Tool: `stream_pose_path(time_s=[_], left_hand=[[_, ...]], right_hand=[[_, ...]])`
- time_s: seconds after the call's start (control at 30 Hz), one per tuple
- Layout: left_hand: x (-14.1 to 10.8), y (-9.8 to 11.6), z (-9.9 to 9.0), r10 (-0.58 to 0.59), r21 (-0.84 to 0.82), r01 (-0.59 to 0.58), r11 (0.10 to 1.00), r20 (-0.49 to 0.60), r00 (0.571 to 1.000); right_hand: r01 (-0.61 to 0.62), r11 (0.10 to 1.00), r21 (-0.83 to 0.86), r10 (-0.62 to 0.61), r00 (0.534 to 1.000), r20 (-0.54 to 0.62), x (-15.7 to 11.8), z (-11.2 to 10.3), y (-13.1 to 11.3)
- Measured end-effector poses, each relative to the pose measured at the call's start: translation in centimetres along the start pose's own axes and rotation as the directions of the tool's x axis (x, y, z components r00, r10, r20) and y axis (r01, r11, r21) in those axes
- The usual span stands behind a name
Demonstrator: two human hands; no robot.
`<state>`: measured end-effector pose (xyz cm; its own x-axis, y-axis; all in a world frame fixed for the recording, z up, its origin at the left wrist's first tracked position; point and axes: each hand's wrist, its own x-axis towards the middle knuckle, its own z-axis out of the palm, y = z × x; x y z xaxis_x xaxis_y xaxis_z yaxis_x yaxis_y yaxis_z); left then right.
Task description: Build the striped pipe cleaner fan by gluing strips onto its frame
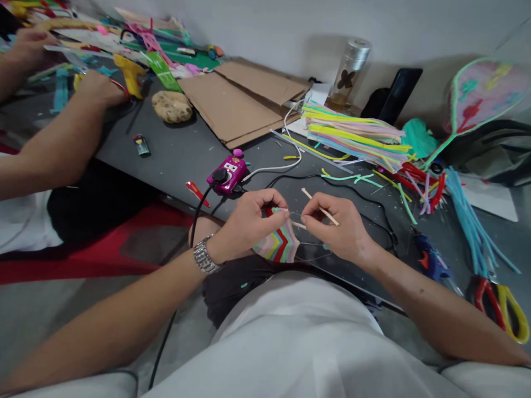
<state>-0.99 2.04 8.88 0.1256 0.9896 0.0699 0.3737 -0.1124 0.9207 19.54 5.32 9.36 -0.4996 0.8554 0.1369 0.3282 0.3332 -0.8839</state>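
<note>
My left hand [259, 221], wearing a metal watch, is closed on the edge of a chevron-striped pipe-cleaner panel [280, 246] in red, green, yellow and pink. Thin wire [313, 244] runs out from the panel's right side. My right hand [338, 224] is closed just right of the panel, pinching a thin cream pipe cleaner [310, 196] that sticks out past the fingers. Another pale length shows between the two hands; whether it is the same piece I cannot tell. Panel and hands are over the table's front edge, above my lap.
A magenta power socket [228, 172] with cords sits left of my hands. Rightward lie a blue glue gun [433, 257], scissors [514, 315] and pipe-cleaner bundles [357, 135]. Behind are cardboard [244, 105] and a glass bottle [350, 72]. At left, another person's hand [99, 88] holds scissors.
</note>
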Motion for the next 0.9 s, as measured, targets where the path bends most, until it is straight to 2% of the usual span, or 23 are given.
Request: stream_pose_path(time_s=[0.27, 0.37, 0.47, 0.63, 0.7, 0.8, 0.9], left_hand=[[0.8, -1.1, 0.3, -0.089, -0.024, 0.089, 0.996, 0.021, 0.996], [1.5, -2.3, 0.3, -0.109, -0.016, 0.11, 0.994, 0.055, 0.993], [2.4, -3.9, 0.7, -0.106, 0.078, 0.104, 0.992, 0.022, 0.994], [2.9, -5.9, 1.4, 0.023, 0.24, -0.01, 0.971, -0.051, 0.998], [2.3, -6.4, 1.2, 0.12, 0.283, -0.079, 0.956, -0.13, 0.984], [0.4, -6.9, 0.7, 0.289, 0.356, -0.195, 0.914, -0.234, 0.928], [-2.4, -7.1, 0.6, 0.367, 0.377, -0.269, 0.886, -0.218, 0.904]], right_hand=[[-0.042, 0.999, -0.034, 0.042, 0.999, 0.015, 0.4, 0.3, 1.6], [-0.044, 0.986, -0.163, 0.048, 0.999, 0.02, 0.4, 0.1, 2.9], [-0.05, 0.941, -0.334, 0.054, 0.999, 0.003, 0.4, -0.1, 4.5], [-0.013, 0.887, -0.462, 0.002, 1.0, -0.026, -0.3, 0.3, 6.1], [0.072, 0.886, -0.459, -0.106, 0.993, -0.049, -1.3, 0.8, 6.2], [0.263, 0.857, -0.443, -0.325, 0.943, -0.068, -3.4, 1.7, 6.1], [0.376, 0.828, -0.416, -0.421, 0.907, -0.02, -5.2, 2.4, 6.1]])
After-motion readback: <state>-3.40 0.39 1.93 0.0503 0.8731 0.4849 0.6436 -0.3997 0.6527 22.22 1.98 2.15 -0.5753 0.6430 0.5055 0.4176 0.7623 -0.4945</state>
